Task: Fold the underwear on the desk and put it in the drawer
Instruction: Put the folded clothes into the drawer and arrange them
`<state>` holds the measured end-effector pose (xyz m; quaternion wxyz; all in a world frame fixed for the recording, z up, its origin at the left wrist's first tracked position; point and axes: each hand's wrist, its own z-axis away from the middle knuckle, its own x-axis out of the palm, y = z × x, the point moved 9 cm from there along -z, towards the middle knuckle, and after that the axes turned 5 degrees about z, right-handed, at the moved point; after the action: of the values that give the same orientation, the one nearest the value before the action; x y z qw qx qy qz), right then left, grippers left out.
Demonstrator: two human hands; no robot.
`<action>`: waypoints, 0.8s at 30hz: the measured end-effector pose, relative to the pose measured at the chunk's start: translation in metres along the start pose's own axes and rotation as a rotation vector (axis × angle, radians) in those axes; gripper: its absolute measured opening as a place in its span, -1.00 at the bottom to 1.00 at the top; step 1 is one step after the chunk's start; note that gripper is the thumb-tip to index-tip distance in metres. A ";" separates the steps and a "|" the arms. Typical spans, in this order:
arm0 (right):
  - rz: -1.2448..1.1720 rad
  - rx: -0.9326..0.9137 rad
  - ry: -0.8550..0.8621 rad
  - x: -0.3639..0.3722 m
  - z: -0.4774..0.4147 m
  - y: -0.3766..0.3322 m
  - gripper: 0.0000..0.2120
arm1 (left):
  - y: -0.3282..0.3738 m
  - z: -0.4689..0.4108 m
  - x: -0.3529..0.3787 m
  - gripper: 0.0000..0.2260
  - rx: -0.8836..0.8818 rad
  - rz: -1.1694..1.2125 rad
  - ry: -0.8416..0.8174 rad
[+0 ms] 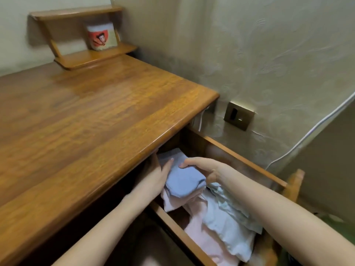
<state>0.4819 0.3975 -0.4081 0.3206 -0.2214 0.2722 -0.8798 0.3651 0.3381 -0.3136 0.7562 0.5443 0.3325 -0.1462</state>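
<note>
Folded blue underwear [183, 182] sits inside the open wooden drawer [244, 157] under the desk's right end, on top of pink folded cloth [203, 225]. My left hand [155, 175] grips its left side and my right hand [203, 167] holds its far right edge, thumb on top. More pale grey cloth [172, 155] lies behind it, deeper in the drawer. The wooden desk [86, 116] top is bare.
Light blue and mint folded garments [226, 223] fill the drawer's near right part. A small wooden shelf [92, 56] at the desk's back holds a white and red jar [100, 36]. A wall switch plate [238, 116] and a white cable [307, 135] are on the right wall.
</note>
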 end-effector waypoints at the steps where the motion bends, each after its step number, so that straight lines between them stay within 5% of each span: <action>1: 0.076 0.013 -0.046 0.008 0.000 0.002 -0.77 | -0.010 -0.003 0.004 -0.43 0.003 -0.093 0.014; 3: 0.304 0.008 -0.083 0.021 -0.007 0.009 -0.80 | -0.021 -0.007 0.013 -0.42 0.025 -0.302 0.013; 6: 0.635 -0.098 0.070 0.026 -0.026 0.013 -0.55 | -0.021 -0.008 0.019 -0.49 0.086 -0.514 0.018; 9: 0.711 -0.213 0.183 0.028 -0.029 0.007 -0.44 | -0.005 -0.004 0.017 -0.64 0.173 -0.641 0.089; 14: 0.543 -0.228 0.160 0.028 -0.019 0.011 -0.48 | -0.003 -0.004 0.041 -0.68 0.126 -0.694 -0.181; 17: 0.425 -0.216 0.110 0.026 -0.012 0.013 -0.47 | -0.007 0.000 0.054 -0.46 0.100 -0.798 -0.304; 20: 0.404 -0.241 0.097 0.027 -0.007 0.011 -0.48 | -0.003 0.004 0.060 -0.21 0.068 -0.914 -0.280; 24: 0.301 -0.323 0.086 0.029 -0.006 -0.003 -0.57 | 0.006 0.001 0.049 -0.14 0.013 -0.995 -0.119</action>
<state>0.4568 0.3823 -0.4046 0.3968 -0.1891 0.4531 -0.7756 0.4046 0.3459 -0.3415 0.6091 0.3153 0.5071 -0.5220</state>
